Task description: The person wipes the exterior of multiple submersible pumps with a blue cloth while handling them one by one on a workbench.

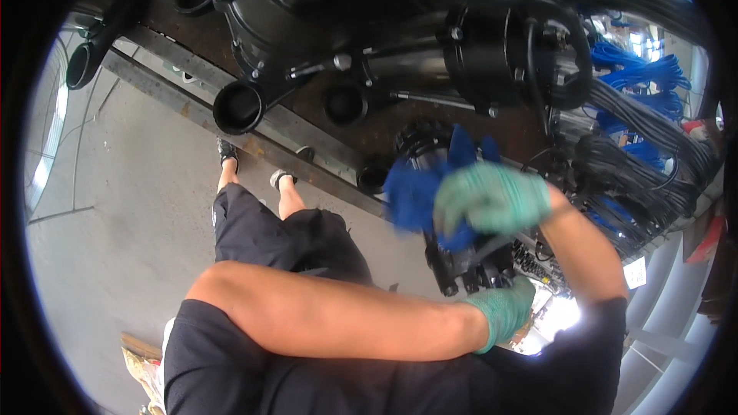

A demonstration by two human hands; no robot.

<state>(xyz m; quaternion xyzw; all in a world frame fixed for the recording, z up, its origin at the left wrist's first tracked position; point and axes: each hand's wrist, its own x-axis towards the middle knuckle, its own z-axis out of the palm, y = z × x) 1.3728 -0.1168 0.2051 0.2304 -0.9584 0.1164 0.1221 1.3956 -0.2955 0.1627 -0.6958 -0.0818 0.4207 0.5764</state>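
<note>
My right hand (pixel 492 198), in a green knitted glove, is closed on a blue cloth (pixel 411 192) and blurred by motion. The cloth lies bunched against a black cylindrical machine part (pixel 423 138) with a ribbed upper end. My left forearm crosses in front of my body. At the lower end of that black part, my left hand (pixel 503 313), in a matching glove, is curled round it, with some fingers hidden behind it. Small black fittings (pixel 469 273) jut from the part between my hands.
Large black motor-like units (pixel 307 23) with round sleeves lie on a metal-edged bench (pixel 200 111) ahead. Bundles of black cables (pixel 653 123) and blue cables (pixel 642 81) hang at the right. Grey floor (pixel 131 177) shows at the left, beside my legs.
</note>
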